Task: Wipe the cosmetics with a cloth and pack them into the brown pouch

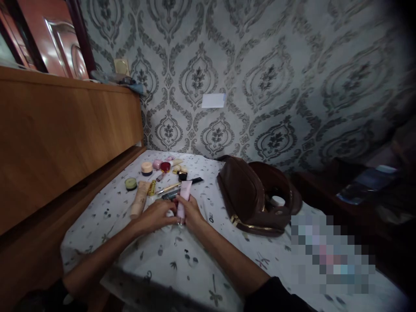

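Note:
A pink squeeze tube (185, 193) stands tilted between my hands, its clear cap end down near the sheet. My right hand (194, 213) is closed round the tube from the right. From the left, my left hand (156, 215) bends its fingers and thumb against the tube's side and cap end; a small white patch between them is unclear. Just left lies a beige tube (141, 197). Behind my hands are a gold-topped slim stick (169, 188), a dark tube (170, 194) and a small gold bottle (152, 187).
Farther back are a green-lidded jar (131, 183), a peach-lidded jar (147, 168), a red round container (165, 166) and a black-based item (182, 176). A brown bag (242, 195) stands unzipped on the right, a white-lidded item (277, 201) inside. A wooden panel (71, 125) borders the left.

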